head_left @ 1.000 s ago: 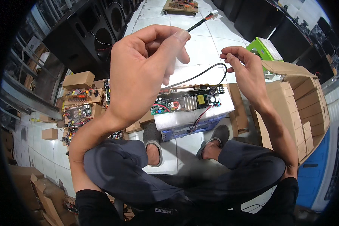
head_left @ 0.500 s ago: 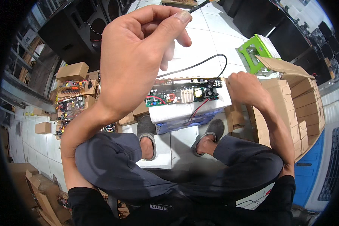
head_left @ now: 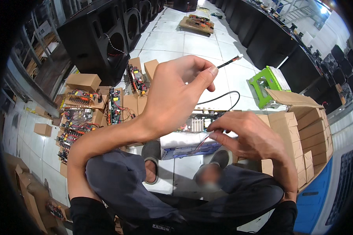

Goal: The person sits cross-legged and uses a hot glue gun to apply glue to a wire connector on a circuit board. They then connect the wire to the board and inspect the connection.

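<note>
My left hand (head_left: 176,92) is raised above the workpiece, thumb and forefinger pinching a black cable (head_left: 226,64) near its end. A small pale connector (head_left: 239,57) sticks out past the fingertips. The same kind of black cable loops out behind the hand and bends down toward a circuit board (head_left: 197,124). This board lies on a white foam block (head_left: 176,140) atop a blue-purple crate (head_left: 180,152). Over the board's right end hovers my right hand (head_left: 249,131), fingers curved, with a small gap between thumb and fingertips. Thin red and dark wires (head_left: 202,143) hang just below them.
Several circuit boards (head_left: 80,114) and small cardboard boxes (head_left: 83,82) lie at left. Black speaker cabinets (head_left: 102,39) stand behind them. To the right are a green stool (head_left: 267,84) and a large carton (head_left: 298,99) holding brown boxes. Another board (head_left: 200,24) sits far ahead.
My left hand has moved right and lower in the picture with the cable. My right hand has come in from beside the foam to the board's right end, its fingers loosened. The view has tilted up.
</note>
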`<state>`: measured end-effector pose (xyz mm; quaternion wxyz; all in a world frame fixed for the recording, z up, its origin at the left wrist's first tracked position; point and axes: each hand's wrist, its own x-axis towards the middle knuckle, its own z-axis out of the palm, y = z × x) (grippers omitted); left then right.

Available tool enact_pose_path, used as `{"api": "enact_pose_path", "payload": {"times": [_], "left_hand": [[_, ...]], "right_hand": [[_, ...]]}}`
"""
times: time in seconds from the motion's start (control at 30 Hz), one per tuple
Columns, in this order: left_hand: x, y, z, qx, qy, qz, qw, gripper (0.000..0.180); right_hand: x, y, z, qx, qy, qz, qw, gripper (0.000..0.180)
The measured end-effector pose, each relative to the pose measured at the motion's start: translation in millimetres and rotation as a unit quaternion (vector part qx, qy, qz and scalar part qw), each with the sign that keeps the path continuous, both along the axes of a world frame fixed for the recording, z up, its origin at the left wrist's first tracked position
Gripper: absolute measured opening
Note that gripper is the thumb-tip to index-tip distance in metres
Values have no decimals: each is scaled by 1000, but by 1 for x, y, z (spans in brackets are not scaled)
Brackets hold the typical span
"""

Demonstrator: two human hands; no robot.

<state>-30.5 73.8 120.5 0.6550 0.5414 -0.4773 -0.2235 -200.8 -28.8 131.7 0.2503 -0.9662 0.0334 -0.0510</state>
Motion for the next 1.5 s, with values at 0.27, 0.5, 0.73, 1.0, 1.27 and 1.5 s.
{"api": "enact_pose_path", "payload": {"times": [0.27, 0.5, 0.73, 1.0, 1.27, 1.5], "left_hand": [[3, 3, 0, -19, 30, -7, 999, 22], [3, 6, 1, -10, 34, -20, 999, 20], [-1, 4, 3, 8, 35, -34, 999, 19], [1, 5, 3, 22, 35, -38, 998, 20], [-2, 6, 4, 28, 37, -76, 996, 18], [-8, -4, -4, 37, 39, -87, 995, 19]], "right_hand": [[12, 2, -9, -20, -197, -45, 979, 11], [15, 5, -6, -6, -290, -108, 951, 13], [16, 9, -3, -105, -380, -74, 916, 20], [17, 4, -9, -127, -385, -44, 913, 29], [14, 11, -8, -141, -381, -38, 913, 41], [15, 18, -9, -208, -419, 11, 884, 37]]}}
